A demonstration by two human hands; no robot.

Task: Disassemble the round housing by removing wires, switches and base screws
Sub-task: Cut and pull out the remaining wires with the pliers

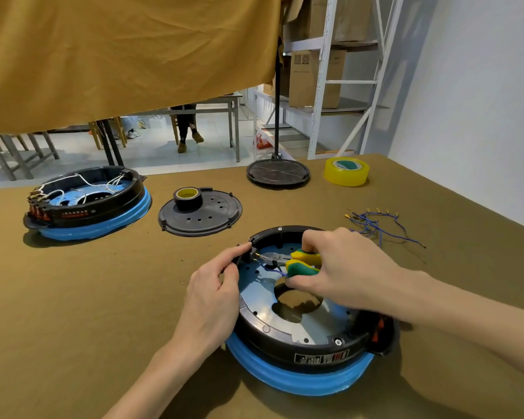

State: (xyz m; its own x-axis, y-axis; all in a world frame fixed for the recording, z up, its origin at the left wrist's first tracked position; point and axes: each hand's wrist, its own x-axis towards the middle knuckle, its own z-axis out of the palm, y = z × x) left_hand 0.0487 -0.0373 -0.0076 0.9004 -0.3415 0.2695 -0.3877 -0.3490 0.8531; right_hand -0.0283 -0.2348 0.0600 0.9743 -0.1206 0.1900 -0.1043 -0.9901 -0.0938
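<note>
The round housing [300, 346], black with a blue ring beneath, lies near me on the brown table. My right hand [345, 267] grips pliers [297, 261] with yellow-green handles, their jaws at a brass terminal on the housing's left inner wall. A blue wire [274, 270] trails below the jaws. My left hand [215, 294] pinches the housing's left rim, with its fingertips at a small black part beside the plier tips. Red switches [378, 329] show at the housing's right side, partly hidden by my right forearm.
A second housing [88, 204] with white wires sits at far left. A black cover plate [200, 217] carries a roll of black tape [187, 197]. Loose blue wires [378, 226] lie to the right, yellow tape [346, 171] and a round stand base [278, 173] farther back.
</note>
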